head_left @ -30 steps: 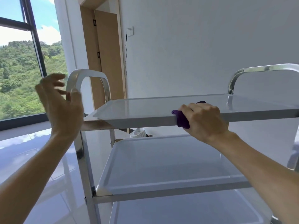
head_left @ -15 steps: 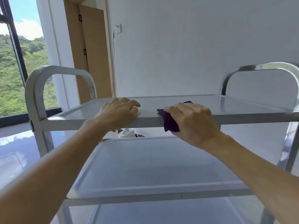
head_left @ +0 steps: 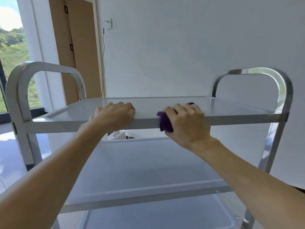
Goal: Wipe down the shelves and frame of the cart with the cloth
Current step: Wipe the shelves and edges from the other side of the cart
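Observation:
A steel cart with several shelves stands in front of me, its top shelf (head_left: 231, 119) at hand height. My right hand (head_left: 184, 123) grips a purple cloth (head_left: 165, 123) against the front edge of the top shelf, near the middle. My left hand (head_left: 113, 116) rests on the same front edge a little to the left, its fingers curled over the rim. The middle shelf (head_left: 148, 171) and a lower shelf (head_left: 156, 217) lie below my forearms. Arched handles rise at the left (head_left: 18, 85) and right (head_left: 283, 86) ends.
A white wall stands close behind the cart. A wooden door (head_left: 77, 47) and a wall socket with a hanging cable (head_left: 108, 24) are at the back left. A window (head_left: 11, 47) is at the far left. A white object (head_left: 117, 134) sits on the floor beyond the cart.
My left hand came down from the air beside the left handle onto the top shelf's front edge, and its fingers have curled. The view swung left, centring the cart. My right hand stays with the cloth.

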`<state>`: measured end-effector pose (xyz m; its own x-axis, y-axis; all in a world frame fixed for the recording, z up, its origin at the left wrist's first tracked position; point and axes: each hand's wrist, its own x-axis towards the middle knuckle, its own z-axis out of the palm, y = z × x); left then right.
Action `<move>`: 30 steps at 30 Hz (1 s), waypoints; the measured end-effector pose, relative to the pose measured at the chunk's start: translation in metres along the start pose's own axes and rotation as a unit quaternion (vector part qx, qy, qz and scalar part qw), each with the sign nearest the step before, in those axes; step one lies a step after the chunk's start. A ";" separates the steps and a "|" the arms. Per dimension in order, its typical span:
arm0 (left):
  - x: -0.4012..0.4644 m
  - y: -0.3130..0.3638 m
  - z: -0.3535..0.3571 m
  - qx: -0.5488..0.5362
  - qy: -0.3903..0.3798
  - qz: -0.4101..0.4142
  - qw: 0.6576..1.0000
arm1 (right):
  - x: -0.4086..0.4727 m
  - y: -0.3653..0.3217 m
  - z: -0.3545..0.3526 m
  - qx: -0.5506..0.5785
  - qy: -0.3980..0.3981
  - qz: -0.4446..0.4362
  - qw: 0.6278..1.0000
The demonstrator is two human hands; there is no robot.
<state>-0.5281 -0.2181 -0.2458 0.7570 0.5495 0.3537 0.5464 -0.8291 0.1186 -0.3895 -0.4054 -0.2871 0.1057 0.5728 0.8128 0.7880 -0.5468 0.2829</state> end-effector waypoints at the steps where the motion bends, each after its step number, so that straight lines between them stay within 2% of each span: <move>1: 0.000 0.001 0.000 0.006 0.001 0.000 1.000 | 0.007 -0.016 0.003 0.002 -0.018 -0.013 1.000; 4: -0.001 -0.002 -0.002 0.017 0.005 0.001 1.000 | 0.016 -0.034 0.008 0.015 -0.018 -0.042 0.999; 8: -0.003 -0.006 -0.002 0.015 0.007 0.007 1.000 | -0.001 0.016 0.005 0.049 0.004 -0.057 0.997; 11: -0.003 -0.005 -0.002 0.018 0.005 0.013 1.000 | -0.025 0.078 0.001 0.035 0.000 -0.008 0.999; 16: -0.003 -0.003 -0.002 0.018 0.004 0.022 1.000 | -0.055 0.160 -0.011 -0.021 -0.065 0.088 0.994; 20: -0.005 -0.004 -0.005 0.028 0.016 0.018 0.999 | -0.054 0.152 -0.008 -0.061 -0.026 0.069 0.995; 25: 0.005 0.018 -0.027 0.044 -0.001 0.014 0.999 | -0.052 0.128 -0.020 -0.085 -0.027 0.056 0.994; 28: 0.006 0.064 -0.024 -0.044 0.073 0.086 0.993 | -0.055 0.108 -0.021 -0.081 0.010 0.060 0.995; 30: 0.006 0.095 -0.015 -0.096 0.074 0.116 0.986 | -0.057 0.098 -0.020 -0.080 0.057 0.070 0.993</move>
<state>-0.4775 -0.2948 -0.2182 0.7853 0.3335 0.5216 0.2762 -0.9427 0.1869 -0.3308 -0.5039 -0.2957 0.1310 0.4176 0.8991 0.6634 -0.7109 0.2335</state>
